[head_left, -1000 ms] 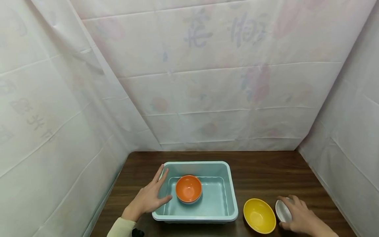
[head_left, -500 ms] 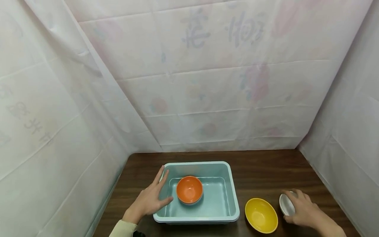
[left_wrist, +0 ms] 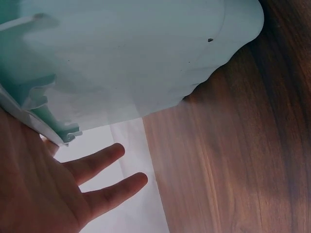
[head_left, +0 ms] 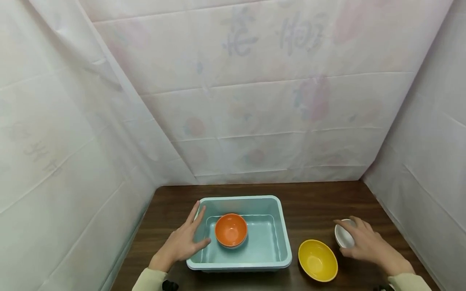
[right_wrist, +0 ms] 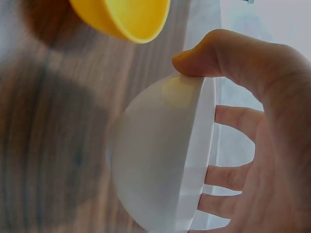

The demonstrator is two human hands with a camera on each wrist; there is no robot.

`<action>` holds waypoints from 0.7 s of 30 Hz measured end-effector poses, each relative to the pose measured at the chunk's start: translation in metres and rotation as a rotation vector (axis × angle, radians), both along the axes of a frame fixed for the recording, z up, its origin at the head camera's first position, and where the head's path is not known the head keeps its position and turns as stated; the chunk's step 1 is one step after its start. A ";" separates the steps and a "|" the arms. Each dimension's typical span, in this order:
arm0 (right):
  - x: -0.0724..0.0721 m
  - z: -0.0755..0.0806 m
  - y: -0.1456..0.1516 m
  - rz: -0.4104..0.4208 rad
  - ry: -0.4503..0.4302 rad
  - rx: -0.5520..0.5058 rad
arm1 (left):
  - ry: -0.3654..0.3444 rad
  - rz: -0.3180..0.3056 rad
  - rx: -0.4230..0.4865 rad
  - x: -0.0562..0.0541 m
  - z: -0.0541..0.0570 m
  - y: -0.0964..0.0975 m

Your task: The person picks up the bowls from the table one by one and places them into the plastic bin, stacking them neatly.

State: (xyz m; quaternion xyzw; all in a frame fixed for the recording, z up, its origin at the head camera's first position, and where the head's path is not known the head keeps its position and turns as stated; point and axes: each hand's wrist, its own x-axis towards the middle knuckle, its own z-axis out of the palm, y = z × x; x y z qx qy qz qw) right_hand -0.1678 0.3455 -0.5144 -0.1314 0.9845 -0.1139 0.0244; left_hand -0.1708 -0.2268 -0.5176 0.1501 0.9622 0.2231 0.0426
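Observation:
My right hand [head_left: 373, 247] holds a white bowl [head_left: 343, 237] by its rim. In the right wrist view, the thumb presses the outside of the white bowl [right_wrist: 153, 155] and the fingers reach over the other side of its edge. Straight, spread fingers of my left hand [head_left: 182, 244] rest at the left rim of a pale blue-green plastic tub [head_left: 238, 266]. Inside the tub sits an orange bowl [head_left: 231, 229], with a pale edge showing beneath it. Part of the white bowl is hidden by my right hand in the head view.
A yellow bowl [head_left: 318, 260] stands on the dark wood table [head_left: 316, 202], between the tub and my right hand. White cloth [head_left: 255, 101] hangs behind the table and along both sides.
My right hand has moved up and slightly left in the head view, carrying the white bowl, which now appears lifted off the table. The left hand stays at the tub.

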 end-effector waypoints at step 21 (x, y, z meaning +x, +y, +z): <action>-0.014 0.031 -0.037 0.044 0.067 -0.029 | -0.004 -0.001 0.013 -0.003 -0.005 -0.002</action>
